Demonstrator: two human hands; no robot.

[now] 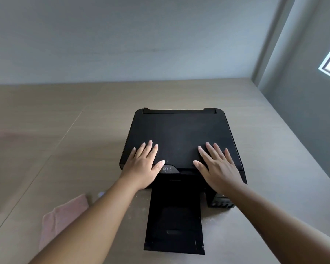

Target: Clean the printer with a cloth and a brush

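Both of my hands lie flat on the closed lid of the black printer, palms down, fingers spread and gripping nothing. My left hand rests on the near left part of the lid, its fingertips pointing away from me and its thumb stretched toward the middle, the thumb tip just beside the small control panel with its round lit button at the front edge. My right hand rests on the near right part of the lid, fingers fanned toward the far right, the thumb reaching inward along the front edge. A bare strip of lid lies between the two thumbs.

The printer stands on a pale wood-grain table, set toward the table's right side and well short of the grey wall behind it. Its lid hinge runs along the far edge. From the front, below my wrists, the black output tray sticks out toward me, lying between my forearms.

A pink cloth lies on the table to the left of the tray, near me, partly hidden under my left forearm and well apart from either hand. It looks blurred, so I cannot tell how it is folded. Just beyond its far corner sits a small pale object, too blurred to name. Neither hand touches the cloth.
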